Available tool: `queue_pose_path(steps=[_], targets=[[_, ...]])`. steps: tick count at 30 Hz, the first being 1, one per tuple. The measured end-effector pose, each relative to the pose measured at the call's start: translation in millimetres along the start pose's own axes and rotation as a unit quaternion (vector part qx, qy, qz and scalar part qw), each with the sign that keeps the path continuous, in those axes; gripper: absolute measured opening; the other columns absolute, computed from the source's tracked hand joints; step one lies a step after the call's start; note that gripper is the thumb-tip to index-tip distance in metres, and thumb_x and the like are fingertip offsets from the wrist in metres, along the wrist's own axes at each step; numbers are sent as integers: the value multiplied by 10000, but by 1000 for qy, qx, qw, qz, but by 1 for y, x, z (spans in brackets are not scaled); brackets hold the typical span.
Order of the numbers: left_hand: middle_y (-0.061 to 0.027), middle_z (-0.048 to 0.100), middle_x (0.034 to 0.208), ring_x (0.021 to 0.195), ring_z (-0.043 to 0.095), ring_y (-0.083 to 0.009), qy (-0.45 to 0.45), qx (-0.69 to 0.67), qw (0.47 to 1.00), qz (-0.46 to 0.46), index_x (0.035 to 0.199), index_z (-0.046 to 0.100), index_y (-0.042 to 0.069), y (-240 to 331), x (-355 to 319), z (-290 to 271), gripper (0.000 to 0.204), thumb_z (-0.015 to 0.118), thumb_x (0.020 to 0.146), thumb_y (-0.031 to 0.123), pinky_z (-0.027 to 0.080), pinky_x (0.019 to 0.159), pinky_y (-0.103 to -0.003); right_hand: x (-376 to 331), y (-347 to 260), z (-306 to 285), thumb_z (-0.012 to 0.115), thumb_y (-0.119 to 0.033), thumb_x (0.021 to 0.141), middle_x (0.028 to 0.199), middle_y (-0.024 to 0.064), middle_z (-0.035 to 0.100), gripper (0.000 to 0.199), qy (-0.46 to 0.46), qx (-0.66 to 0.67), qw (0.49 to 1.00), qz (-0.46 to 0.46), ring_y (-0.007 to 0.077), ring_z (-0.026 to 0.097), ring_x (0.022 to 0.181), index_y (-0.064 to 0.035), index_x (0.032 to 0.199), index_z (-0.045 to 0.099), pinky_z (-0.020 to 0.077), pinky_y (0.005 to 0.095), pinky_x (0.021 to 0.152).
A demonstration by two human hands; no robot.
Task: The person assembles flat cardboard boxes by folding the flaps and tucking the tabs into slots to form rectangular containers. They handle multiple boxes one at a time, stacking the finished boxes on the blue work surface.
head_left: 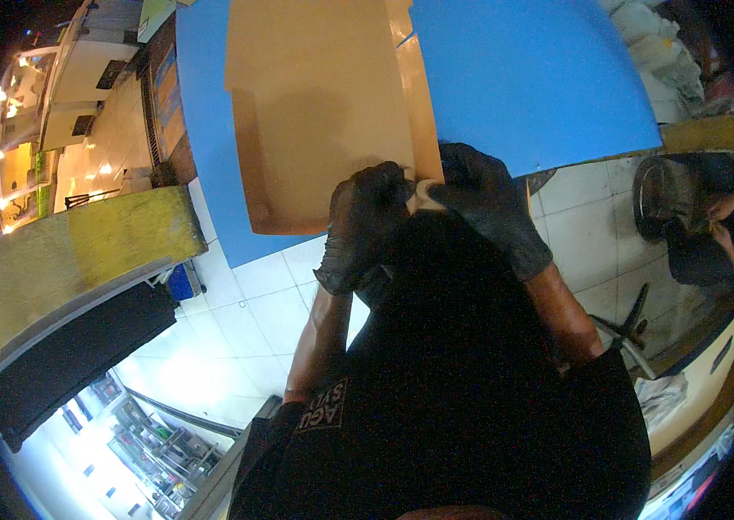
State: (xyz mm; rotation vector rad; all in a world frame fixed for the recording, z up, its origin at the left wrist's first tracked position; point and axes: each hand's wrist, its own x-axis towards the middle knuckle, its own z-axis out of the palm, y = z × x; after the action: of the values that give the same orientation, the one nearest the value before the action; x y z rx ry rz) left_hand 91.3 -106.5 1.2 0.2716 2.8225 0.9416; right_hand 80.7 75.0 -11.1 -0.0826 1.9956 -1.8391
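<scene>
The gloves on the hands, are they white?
No, both the left hand and the right hand wear black gloves, gripping the tan cardboard sheet.

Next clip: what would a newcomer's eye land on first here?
Most striking is the tan cardboard sheet lying on a bright blue table at the top centre. Just below it, the left hand and right hand, both in black gloves, pinch the sheet's near edge. At far right, another person's bare hands work beside a dark round object.

A flat cardboard sheet lies on the table, its near edge overhanging the tiled floor, both hands side by side at that edge.
</scene>
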Motion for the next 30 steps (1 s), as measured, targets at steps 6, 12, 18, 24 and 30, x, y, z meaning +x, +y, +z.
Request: queue_pose_path(steps=[6, 12, 18, 24, 30], targets=[[-146, 602, 735, 694, 603, -318, 0, 62, 994, 92, 786, 595, 32, -28, -2, 11, 115, 592, 777, 147, 463, 620, -404, -1, -7, -1, 668, -147, 776, 1038, 143, 628, 444, -31, 81, 995, 45, 182, 604, 930, 13, 1164, 522, 497, 309, 804], [-125, 571, 752, 697, 570, -308, -42, -6, 997, 62, 800, 567, 63, -10, 2, -6, 95, 595, 737, 128, 434, 578, -395, -5, 0, 9, 682, -86, 756, 845, 112, 654, 379, 59, 81, 995, 32, 154, 625, 722, -8, 1102, 551, 512, 259, 623], [-142, 636, 750, 660, 612, -228, -27, -33, 997, 64, 805, 620, -15, -14, 3, -1, 139, 612, 745, 110, 481, 640, -325, -2, -9, 11, 669, -108, 769, 922, 125, 655, 385, 44, 20, 998, 50, 165, 629, 809, -6, 1118, 544, 511, 281, 715], [-125, 625, 765, 688, 603, -230, -9, -25, 993, 114, 817, 622, 19, -24, 0, 7, 140, 610, 750, 141, 473, 641, -343, -2, 1, -5, 683, -75, 752, 869, 110, 655, 381, 27, -25, 999, 8, 146, 627, 759, -22, 1104, 549, 513, 276, 662], [-128, 595, 745, 684, 578, -313, -68, -46, 994, 69, 813, 599, 55, -20, 6, 1, 170, 595, 764, 217, 444, 618, -400, 6, 7, 7, 687, -99, 760, 777, 79, 652, 384, 38, -34, 997, -54, 136, 623, 682, -23, 1107, 542, 505, 264, 603]])
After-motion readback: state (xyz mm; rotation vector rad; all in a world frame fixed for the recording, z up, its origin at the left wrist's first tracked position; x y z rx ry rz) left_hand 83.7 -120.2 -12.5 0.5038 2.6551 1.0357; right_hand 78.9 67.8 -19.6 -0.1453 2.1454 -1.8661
